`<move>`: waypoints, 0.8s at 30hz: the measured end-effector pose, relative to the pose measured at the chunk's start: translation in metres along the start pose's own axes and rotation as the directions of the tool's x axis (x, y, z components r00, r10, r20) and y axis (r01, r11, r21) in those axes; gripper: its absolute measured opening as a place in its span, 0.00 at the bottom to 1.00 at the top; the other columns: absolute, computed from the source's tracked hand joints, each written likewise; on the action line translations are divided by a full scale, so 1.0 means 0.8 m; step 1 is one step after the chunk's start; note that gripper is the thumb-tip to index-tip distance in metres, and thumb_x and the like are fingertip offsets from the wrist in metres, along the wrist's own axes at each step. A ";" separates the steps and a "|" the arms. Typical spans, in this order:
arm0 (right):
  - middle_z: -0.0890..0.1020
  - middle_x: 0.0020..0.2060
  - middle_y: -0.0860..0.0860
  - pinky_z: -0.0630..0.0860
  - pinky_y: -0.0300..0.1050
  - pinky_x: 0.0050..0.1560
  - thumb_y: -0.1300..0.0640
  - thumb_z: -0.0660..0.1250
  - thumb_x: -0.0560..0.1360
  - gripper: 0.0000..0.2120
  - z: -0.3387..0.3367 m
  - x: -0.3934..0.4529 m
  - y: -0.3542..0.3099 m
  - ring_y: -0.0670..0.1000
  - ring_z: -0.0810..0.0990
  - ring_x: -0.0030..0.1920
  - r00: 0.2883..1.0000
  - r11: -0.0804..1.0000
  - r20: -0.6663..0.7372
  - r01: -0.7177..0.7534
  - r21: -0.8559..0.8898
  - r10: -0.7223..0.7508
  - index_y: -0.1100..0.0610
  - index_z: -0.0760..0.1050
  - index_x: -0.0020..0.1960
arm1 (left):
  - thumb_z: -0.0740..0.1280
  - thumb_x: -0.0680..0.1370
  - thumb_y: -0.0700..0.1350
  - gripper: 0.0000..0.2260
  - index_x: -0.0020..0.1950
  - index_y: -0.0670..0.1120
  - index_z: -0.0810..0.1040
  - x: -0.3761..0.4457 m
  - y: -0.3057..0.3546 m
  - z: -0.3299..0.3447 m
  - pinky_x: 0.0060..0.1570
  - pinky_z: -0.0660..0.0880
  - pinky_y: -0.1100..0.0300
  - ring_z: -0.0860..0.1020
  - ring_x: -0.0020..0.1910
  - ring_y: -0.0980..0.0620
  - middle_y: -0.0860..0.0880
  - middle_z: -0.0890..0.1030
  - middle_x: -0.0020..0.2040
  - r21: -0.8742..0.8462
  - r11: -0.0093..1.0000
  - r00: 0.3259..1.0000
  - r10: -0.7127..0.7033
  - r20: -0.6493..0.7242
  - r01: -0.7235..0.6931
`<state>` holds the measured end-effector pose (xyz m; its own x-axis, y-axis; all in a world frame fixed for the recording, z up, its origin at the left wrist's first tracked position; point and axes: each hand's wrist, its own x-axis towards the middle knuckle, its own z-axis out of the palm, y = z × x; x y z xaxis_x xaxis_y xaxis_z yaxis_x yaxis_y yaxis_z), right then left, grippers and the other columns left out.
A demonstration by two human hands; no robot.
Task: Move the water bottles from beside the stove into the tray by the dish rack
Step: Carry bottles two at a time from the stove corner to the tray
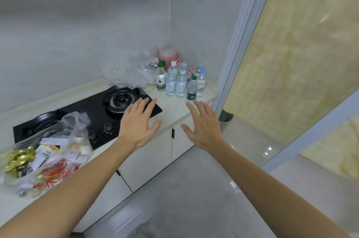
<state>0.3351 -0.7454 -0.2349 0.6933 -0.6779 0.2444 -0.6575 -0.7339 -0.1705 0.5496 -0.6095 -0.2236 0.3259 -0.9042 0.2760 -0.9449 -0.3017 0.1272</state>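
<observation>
Several clear water bottles stand upright in a cluster on the counter corner right of the stove (101,115). One has a green cap and green label (160,79), two have white caps (171,82) (181,84), one has a dark label (192,90) and one has a blue cap (201,82). My left hand (138,123) hovers with fingers spread over the stove's right edge. My right hand (204,125), also spread and holding nothing, is just in front of the dark-label bottle. No tray or dish rack is in view.
A pink jug (167,58) and crumpled clear plastic (134,71) sit behind the bottles in the corner. A plastic bag of snacks (44,158) lies on the counter's left. A door frame (239,43) rises to the right; grey floor lies below.
</observation>
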 end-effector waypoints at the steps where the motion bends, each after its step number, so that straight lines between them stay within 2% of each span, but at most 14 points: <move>1: 0.63 0.80 0.54 0.57 0.58 0.80 0.35 0.59 0.80 0.35 0.005 0.015 0.009 0.58 0.59 0.80 1.000 1.000 -0.002 -0.004 0.007 0.004 0.50 0.58 0.82 | 0.53 0.81 0.64 0.32 0.81 0.50 0.63 0.019 0.001 0.009 0.76 0.63 0.45 0.65 0.78 0.43 0.45 0.70 0.77 -0.001 1.000 1.000 0.003 0.008 -0.003; 6: 0.66 0.78 0.53 0.60 0.57 0.79 0.35 0.61 0.79 0.34 0.030 0.108 0.053 0.58 0.62 0.78 1.000 0.999 -0.008 -0.023 0.023 0.023 0.50 0.61 0.80 | 0.54 0.81 0.64 0.31 0.81 0.51 0.61 0.126 0.005 0.066 0.75 0.65 0.45 0.66 0.77 0.43 0.45 0.70 0.76 -0.015 1.000 0.999 0.016 0.027 -0.016; 10: 0.66 0.78 0.54 0.61 0.56 0.78 0.37 0.63 0.79 0.36 0.060 0.200 0.093 0.58 0.63 0.78 1.000 1.000 -0.001 -0.007 0.021 0.007 0.51 0.59 0.81 | 0.54 0.80 0.64 0.32 0.81 0.50 0.62 0.221 -0.003 0.115 0.72 0.68 0.44 0.66 0.76 0.43 0.46 0.70 0.76 -0.061 0.998 0.999 -0.012 0.033 0.014; 15: 0.68 0.76 0.54 0.65 0.57 0.75 0.38 0.64 0.79 0.36 0.097 0.322 0.129 0.59 0.66 0.75 0.996 1.000 0.085 0.002 -0.029 0.001 0.51 0.59 0.81 | 0.54 0.79 0.63 0.33 0.81 0.50 0.63 0.335 -0.048 0.157 0.70 0.69 0.44 0.67 0.74 0.43 0.44 0.70 0.75 -0.103 0.991 0.996 -0.078 0.053 0.083; 19: 0.72 0.71 0.55 0.70 0.57 0.68 0.38 0.66 0.77 0.34 0.123 0.410 0.144 0.60 0.71 0.69 0.993 0.999 0.117 0.014 -0.044 -0.009 0.51 0.63 0.78 | 0.57 0.80 0.61 0.32 0.82 0.50 0.59 0.405 -0.074 0.185 0.62 0.74 0.45 0.69 0.70 0.43 0.46 0.70 0.73 -0.137 0.984 0.985 -0.096 0.141 0.116; 24: 0.71 0.71 0.57 0.71 0.55 0.61 0.40 0.65 0.78 0.31 0.159 0.487 0.154 0.60 0.73 0.68 0.958 0.995 0.286 0.017 -0.094 0.010 0.50 0.63 0.76 | 0.60 0.82 0.58 0.30 0.82 0.53 0.57 0.460 -0.082 0.228 0.55 0.76 0.46 0.72 0.66 0.43 0.45 0.72 0.66 -0.201 0.970 0.952 -0.070 0.297 0.134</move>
<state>0.5621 -1.1054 -0.2818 0.7418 -0.6694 -0.0406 -0.6703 -0.7382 -0.0761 0.7257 -0.9781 -0.3043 0.3669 -0.9298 -0.0295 -0.8668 -0.3532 0.3520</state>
